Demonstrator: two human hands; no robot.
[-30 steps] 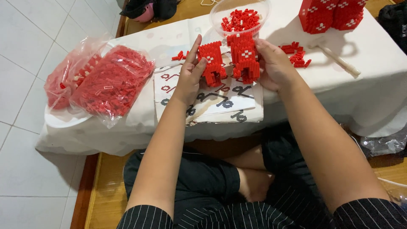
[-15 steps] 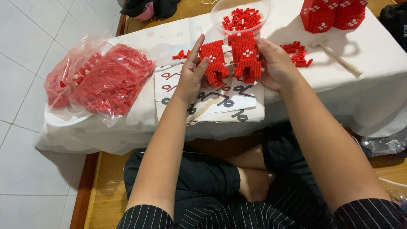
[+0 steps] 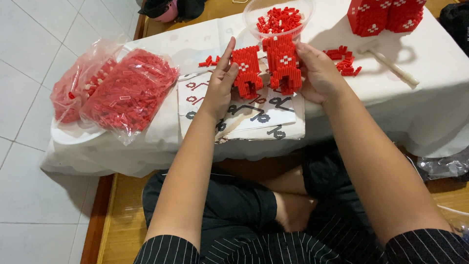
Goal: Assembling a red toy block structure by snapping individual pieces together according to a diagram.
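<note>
My left hand [image 3: 220, 83] grips a red block-built piece with white dots [image 3: 247, 71] from its left side. My right hand [image 3: 317, 73] grips a taller red block piece [image 3: 283, 63] from the right. Both pieces stand side by side, almost touching, over a white printed paper sheet [image 3: 254, 115] on the low cloth-covered table [image 3: 205, 44]. A clear bowl of loose red bricks [image 3: 279, 18] stands just behind the two pieces.
Two clear bags of red bricks [image 3: 122, 90] lie on a white plate [image 3: 73, 134] at the table's left. Loose red bricks [image 3: 344, 61], a white mallet [image 3: 388, 61] and finished red blocks [image 3: 386, 14] lie at right. My crossed legs are below the table.
Both hands and the two red pieces stay almost still; the left piece sits slightly closer to the right one.
</note>
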